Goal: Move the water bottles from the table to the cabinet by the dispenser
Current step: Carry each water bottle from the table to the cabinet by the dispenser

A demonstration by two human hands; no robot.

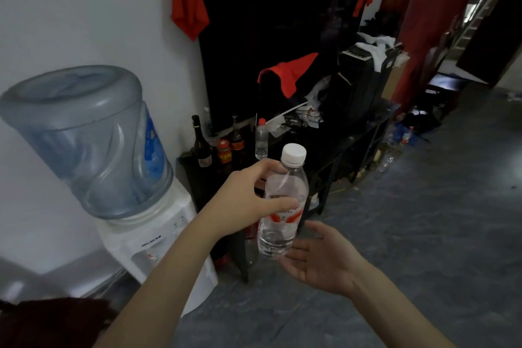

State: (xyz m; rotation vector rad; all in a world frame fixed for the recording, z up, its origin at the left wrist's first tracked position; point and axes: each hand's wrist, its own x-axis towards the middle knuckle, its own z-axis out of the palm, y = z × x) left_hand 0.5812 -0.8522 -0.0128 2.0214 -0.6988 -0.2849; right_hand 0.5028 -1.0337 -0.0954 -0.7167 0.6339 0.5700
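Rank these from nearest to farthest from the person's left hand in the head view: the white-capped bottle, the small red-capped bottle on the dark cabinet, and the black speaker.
1. White-capped bottle: gripped in the left hand itself, held upright.
2. Red-capped bottle: standing on the dark cabinet just beyond the hand.
3. Black speaker: farther back and to the right, on the same cabinet.

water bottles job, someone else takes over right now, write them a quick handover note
Left hand grips a white-capped water bottle in the air in front of the cabinet.
Right hand is open, palm up, just under the bottle's base, holding nothing.
Done: one red-capped bottle already stands on the cabinet, beside the dark glass bottles near the dispenser.
Left: set the held bottle on the cabinet. The table is out of view, so any remaining bottles are unknown.
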